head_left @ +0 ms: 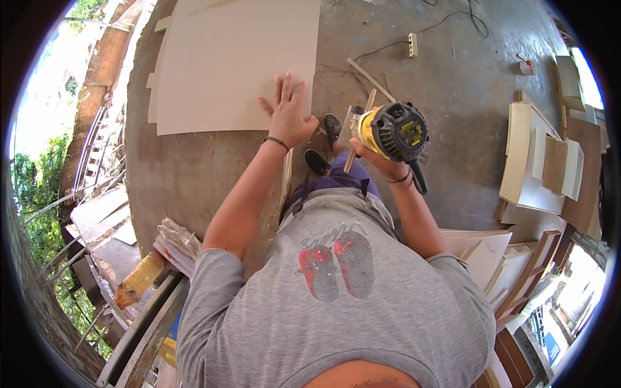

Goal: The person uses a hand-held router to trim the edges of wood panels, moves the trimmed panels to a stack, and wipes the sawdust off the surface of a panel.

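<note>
My left hand (pixel 289 118) lies with fingers spread on a large white panel (pixel 226 71), close to its near right corner. The panel rests on a brown worktable (pixel 194 165). In my right hand (pixel 378 161) is a yellow and black trim router (pixel 402 131), its rounded black motor end facing up. The fingers wrap round the router's body and are partly hidden behind it. It is held out over the floor, just right of the panel and apart from it. A thin wooden strip (pixel 350 160) shows beside the router; I cannot tell whether they touch.
A white power strip (pixel 413 45) with dark cable lies on the floor beyond the router. A pale strip (pixel 370 79) lies nearer. White box-like cabinet parts (pixel 533 158) stand at right, and panels (pixel 475 249) lean at lower right. A yellow container (pixel 140 278) is at lower left.
</note>
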Demonstrator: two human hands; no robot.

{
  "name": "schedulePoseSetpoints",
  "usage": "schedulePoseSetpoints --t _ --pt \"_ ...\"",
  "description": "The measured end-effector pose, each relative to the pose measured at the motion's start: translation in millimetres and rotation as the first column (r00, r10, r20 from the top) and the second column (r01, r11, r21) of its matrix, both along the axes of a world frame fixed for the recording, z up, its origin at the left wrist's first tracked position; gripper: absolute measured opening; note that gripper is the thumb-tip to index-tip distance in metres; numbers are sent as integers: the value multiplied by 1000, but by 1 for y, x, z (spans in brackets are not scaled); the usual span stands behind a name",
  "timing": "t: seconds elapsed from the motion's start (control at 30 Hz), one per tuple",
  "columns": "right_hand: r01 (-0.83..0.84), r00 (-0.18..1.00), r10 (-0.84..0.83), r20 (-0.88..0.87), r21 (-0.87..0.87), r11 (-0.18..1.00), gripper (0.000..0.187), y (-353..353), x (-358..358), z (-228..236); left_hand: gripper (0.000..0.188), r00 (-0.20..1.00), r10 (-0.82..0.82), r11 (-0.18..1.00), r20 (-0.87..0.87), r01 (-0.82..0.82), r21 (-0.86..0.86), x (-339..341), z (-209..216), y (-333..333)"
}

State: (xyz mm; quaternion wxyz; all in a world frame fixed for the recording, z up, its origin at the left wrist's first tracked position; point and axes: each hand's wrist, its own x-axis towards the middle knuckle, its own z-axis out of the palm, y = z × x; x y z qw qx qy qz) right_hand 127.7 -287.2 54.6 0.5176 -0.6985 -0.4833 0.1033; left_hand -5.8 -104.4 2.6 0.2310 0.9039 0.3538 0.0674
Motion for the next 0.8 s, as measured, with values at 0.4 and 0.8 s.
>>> schedulePoseSetpoints --t 0.4,0.8 --pt "-192 973 202 114 -97 977 60 69 -23 -47 74 919 388 904 -66 -366 223 -30 -20 105" --pt "-299 952 305 2 -191 935 44 100 4 -96 74 909 400 897 -114 -363 254 -23 -16 94"
